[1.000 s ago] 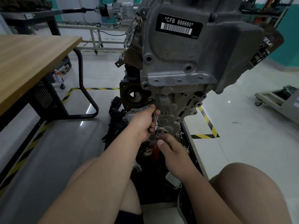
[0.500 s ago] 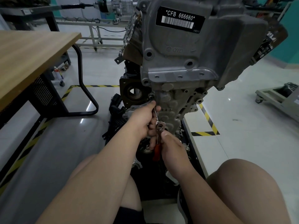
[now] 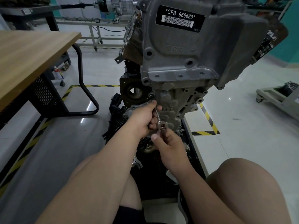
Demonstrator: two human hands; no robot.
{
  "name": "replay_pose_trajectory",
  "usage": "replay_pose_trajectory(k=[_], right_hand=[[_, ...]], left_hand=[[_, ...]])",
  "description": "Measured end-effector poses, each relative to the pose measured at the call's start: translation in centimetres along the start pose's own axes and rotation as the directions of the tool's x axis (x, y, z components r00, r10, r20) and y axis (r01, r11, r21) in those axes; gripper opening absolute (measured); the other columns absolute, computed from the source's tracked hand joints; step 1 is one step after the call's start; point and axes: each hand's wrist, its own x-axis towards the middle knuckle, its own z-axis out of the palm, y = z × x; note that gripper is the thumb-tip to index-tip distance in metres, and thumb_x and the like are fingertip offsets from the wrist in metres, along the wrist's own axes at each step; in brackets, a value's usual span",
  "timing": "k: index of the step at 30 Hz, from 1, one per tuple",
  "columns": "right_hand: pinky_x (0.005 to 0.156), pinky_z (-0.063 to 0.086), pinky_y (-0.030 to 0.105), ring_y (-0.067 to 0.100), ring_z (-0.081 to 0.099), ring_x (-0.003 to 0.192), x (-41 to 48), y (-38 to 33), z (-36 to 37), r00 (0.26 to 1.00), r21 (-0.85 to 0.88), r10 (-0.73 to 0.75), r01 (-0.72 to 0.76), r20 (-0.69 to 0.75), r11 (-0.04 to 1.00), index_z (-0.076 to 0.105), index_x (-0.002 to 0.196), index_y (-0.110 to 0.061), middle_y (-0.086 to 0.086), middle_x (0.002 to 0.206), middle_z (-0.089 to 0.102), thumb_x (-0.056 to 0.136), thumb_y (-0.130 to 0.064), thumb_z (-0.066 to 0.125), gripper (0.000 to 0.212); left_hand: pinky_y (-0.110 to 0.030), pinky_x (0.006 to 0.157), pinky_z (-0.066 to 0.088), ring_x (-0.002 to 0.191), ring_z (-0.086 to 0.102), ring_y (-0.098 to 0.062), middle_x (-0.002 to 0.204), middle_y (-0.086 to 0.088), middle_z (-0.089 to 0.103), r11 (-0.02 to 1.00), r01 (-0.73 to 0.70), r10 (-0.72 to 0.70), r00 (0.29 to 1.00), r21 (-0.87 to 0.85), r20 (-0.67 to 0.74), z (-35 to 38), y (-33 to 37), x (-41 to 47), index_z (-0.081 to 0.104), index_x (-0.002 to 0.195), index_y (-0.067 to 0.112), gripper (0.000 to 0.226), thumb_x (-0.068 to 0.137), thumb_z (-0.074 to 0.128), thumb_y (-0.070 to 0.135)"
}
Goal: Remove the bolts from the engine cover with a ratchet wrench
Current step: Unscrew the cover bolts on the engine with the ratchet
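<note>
I am working low on the big grey metal engine cover (image 3: 181, 101), which stands up in front of my knees. My left hand (image 3: 142, 120) is curled shut around the thin silver extension bar (image 3: 156, 113) of the shiny silver ratchet wrench (image 3: 162, 126). The bar slants up to a small dark bolt (image 3: 151, 96) on the left edge of the cover, just under the wide upper casting with the black barcode label (image 3: 180, 19). My right hand (image 3: 169, 144) is closed around the wrench handle, just under the round wrench head.

To do this step well, I think I should keep the bar straight in line with the bolt, so the socket does not slip off. My left hand should push the bar gently in toward the cover and hold it steady. My right hand should swing the handle in short, even strokes. There is not much room down here, so small swings look safer than big ones. When the bolt gets loose, I should be ready to catch it, or it may drop into the dark parts below.

Some things I cannot see. My left fingers cover the spot where the socket meets the bolt, so I cannot tell if it sits all the way on. The wrench handle is hidden inside my right hand. I cannot tell how far out the bolt is. The other holes along the cover are too small for me to tell which of them hold bolts.
</note>
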Motion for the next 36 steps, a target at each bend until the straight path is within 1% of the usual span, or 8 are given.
replay_pose_trajectory(k=[6,12,17,20,24,28,30,36], right_hand=[[0.061,0.043,0.013,-0.003,0.053,0.065,0.2,-0.9,-1.2,0.999,-0.35,-0.036,0.043,0.026,0.936,0.062,0.08,-0.032,-0.014,0.071,0.061,0.088,-0.038,0.062,0.01],[0.093,0.037,0.043,0.028,0.05,0.102,-0.3,-1.8,-2.4,0.897,-0.896,-0.44,0.166,-0.036,0.412,0.068,0.105,-0.017,0.005,0.102,0.06,0.08,-0.04,0.069,0.033],[0.054,0.04,0.03,0.013,0.048,0.057,-3.3,-1.3,0.8,0.982,-0.175,0.093,-0.122,-0.164,0.977,0.051,0.062,-0.024,-0.004,0.061,0.051,0.084,-0.072,0.041,0.054],[0.046,0.038,0.023,0.017,0.045,0.043,-2.2,-1.9,1.8,0.772,0.578,0.577,-0.608,0.268,0.545,0.065,0.083,-0.012,0.004,0.056,0.052,0.085,-0.08,0.022,0.081],[0.043,0.042,0.023,0.013,0.046,0.041,0.4,-2.8,1.3,0.86,0.805,0.471,-0.416,0.197,0.423,0.07,0.089,-0.007,0.001,0.057,0.056,0.097,-0.056,0.037,0.06],[0.05,0.047,0.025,0.012,0.059,0.053,0.5,-2.9,0.3,0.966,-0.07,0.165,-0.183,-0.2,0.981,0.054,0.108,-0.017,-0.003,0.067,0.063,0.1,-0.034,0.046,0.02],[0.06,0.046,0.027,0.012,0.064,0.072,0.2,-2.9,0.1,0.99,-0.622,-0.059,-0.031,-0.124,0.783,0.037,0.114,-0.033,-0.01,0.085,0.063,0.099,-0.038,0.044,0.017],[0.073,0.048,0.03,0.011,0.064,0.089,0.1,-2.7,2.0,0.988,-0.486,-0.055,-0.023,-0.147,0.874,0.031,0.131,-0.028,-0.01,0.103,0.061,0.101,-0.034,0.042,0.033]], left_hand=[[-0.015,0.03,0.02,0.029,0.029,-0.005,0.04,0.006,0.039,0.999,-0.019,0.019,1.0,0.045,0.015,0.1,-0.1,-0.1,0.06,0.076,0.011,0.033,0.099,0.05,0.033],[-0.014,0.032,0.023,0.03,0.03,-0.005,0.046,0.005,0.043,0.99,-0.067,0.072,0.996,0.12,-0.043,-0.4,-0.3,0.0,0.06,0.069,0.014,0.036,0.099,0.051,0.034],[-0.014,0.031,0.021,0.029,0.028,-0.005,0.049,0.004,0.043,0.994,-0.065,0.068,0.997,0.092,-0.029,0.1,-0.9,0.4,0.058,0.07,0.014,0.037,0.1,0.048,0.034],[-0.013,0.032,0.021,0.029,0.029,-0.006,0.04,0.006,0.04,0.989,-0.077,0.08,0.997,0.126,-0.013,0.1,-1.0,0.5,0.06,0.073,0.012,0.039,0.101,0.046,0.036],[-0.014,0.033,0.025,0.029,0.035,-0.009,0.042,0.005,0.045,0.969,-0.115,0.128,0.991,0.217,-0.048,-0.2,-1.1,0.6,0.065,0.067,0.016,0.039,0.097,0.053,0.038],[-0.02,0.039,0.027,0.034,0.035,-0.009,0.043,0.007,0.044,0.953,-0.103,0.124,0.991,0.286,-0.058,-0.2,-0.8,0.8,0.067,0.061,0.018,0.04,0.094,0.057,0.036],[-0.022,0.045,0.037,0.041,0.047,-0.015,0.053,0.001,0.053,0.962,-0.088,0.111,0.991,0.26,-0.073,-0.1,-0.7,0.8,0.065,0.057,0.019,0.039,0.093,0.06,0.031],[-0.023,0.053,0.046,0.047,0.06,-0.013,0.05,0.005,0.063,0.967,-0.059,0.08,0.994,0.249,-0.073,0.1,-0.3,0.2,0.062,0.065,0.017,0.034,0.095,0.058,0.032]])
